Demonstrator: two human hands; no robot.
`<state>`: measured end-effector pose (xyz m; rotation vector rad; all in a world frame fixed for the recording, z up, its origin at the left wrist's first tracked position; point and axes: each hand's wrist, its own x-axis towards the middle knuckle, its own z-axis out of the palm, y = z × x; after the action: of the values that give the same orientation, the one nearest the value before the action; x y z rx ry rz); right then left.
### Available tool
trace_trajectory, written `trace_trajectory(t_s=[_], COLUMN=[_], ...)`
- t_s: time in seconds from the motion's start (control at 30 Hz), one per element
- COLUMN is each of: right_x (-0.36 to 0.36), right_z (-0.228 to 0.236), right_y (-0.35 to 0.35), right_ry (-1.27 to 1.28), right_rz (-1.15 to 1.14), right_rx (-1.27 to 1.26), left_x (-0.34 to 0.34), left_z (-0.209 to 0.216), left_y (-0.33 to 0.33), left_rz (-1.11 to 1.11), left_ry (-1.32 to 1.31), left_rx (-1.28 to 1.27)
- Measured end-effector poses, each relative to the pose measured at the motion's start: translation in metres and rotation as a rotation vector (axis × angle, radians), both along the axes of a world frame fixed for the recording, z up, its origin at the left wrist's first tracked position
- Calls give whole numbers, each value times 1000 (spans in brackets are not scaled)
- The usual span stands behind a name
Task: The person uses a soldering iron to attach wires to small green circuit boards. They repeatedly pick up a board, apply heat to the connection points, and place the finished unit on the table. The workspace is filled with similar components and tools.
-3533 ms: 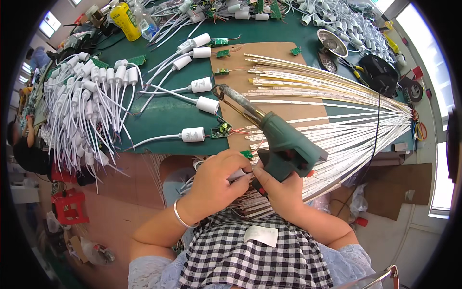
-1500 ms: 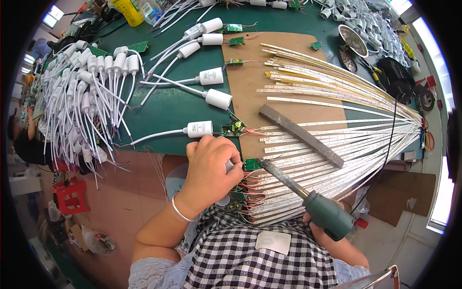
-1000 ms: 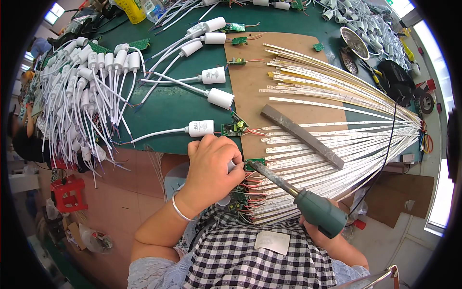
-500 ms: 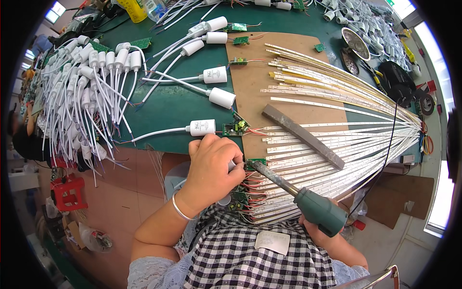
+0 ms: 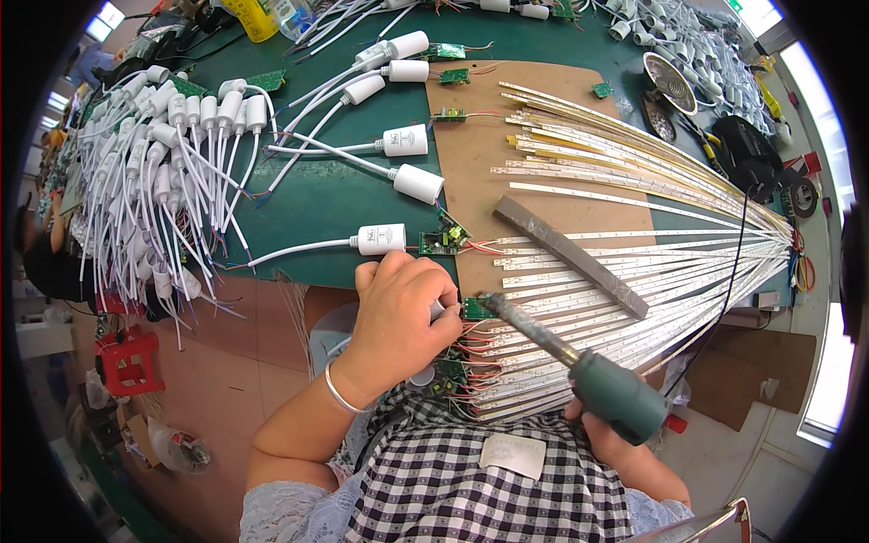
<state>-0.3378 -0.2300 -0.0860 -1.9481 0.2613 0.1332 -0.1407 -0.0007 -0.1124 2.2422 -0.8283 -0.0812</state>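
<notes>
My right hand (image 5: 608, 436) is wrapped round the green handle of a soldering iron (image 5: 625, 398). The iron's dark tip lies just right of a small green circuit board (image 5: 474, 309), with a narrow gap apparent between them. Beside that board, my left hand (image 5: 407, 303) is closed, its fingers bent round a white cylindrical housing (image 5: 437, 310) that shows only in part. Above my left hand lies another white housing (image 5: 380, 240) with a cable, next to a wired board (image 5: 443, 239). Red and white wires run from the boards to pale LED strips (image 5: 579, 285).
A grey bar (image 5: 570, 258) lies across the strips on a brown board (image 5: 543, 86). Many cabled white housings (image 5: 163, 172) are heaped at left on the green table (image 5: 317, 195). Black tape (image 5: 801, 195) and a metal dish (image 5: 670, 82) sit at right. The iron's cord (image 5: 724, 312) crosses the strips.
The soldering iron has drawn back right from the small board, its tip leaving the board's surface. My right hand has shifted slightly right with it. My left hand has stayed in place.
</notes>
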Motion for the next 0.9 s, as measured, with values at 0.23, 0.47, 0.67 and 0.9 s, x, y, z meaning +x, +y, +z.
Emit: trace_trajectory(t_s=[0.23,0.47,0.67,0.9], right_x=[7,20,43,82], right_z=[6,11,19,7], right_y=[5,13,27,54], right_ry=[-21,-50,-63,-84], right_rz=[-134,-229,-326,-253], right_rx=[327,430,671,1047], left_x=[1,1,0,0], left_z=[1,1,1,2], left_y=[1,0,0,-1], left_rz=[-4,-4,-1,0], left_ry=[17,25,32,25], left_rx=[12,8,11,26])
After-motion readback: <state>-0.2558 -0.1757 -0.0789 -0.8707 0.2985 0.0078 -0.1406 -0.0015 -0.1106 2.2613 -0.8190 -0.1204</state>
